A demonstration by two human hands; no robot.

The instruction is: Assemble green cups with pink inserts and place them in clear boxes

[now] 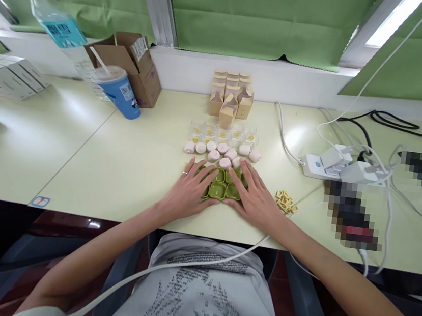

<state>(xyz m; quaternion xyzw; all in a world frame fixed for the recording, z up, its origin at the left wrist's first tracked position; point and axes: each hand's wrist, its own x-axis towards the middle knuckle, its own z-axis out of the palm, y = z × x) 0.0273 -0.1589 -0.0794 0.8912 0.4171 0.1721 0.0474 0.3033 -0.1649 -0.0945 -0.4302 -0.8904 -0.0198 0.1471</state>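
Observation:
Small olive-green square cups stand packed together in rows near the table's front edge. My left hand spans their left side, its thumb along the near edge and its fingers reaching over the far cups; one finger wears a ring. From the right, my right hand grips the group likewise, thumb in front and fingers over the top. Both hands hide the outer cups. Just beyond my fingertips lie several pale pink rounded pieces. Behind these are clear small containers with yellow marks.
Small open cardboard boxes stand by the wall. Yellow rings lie in a pile right of my hand. A power strip with cables is farther right. At left are a blue cup, a bottle and a brown box.

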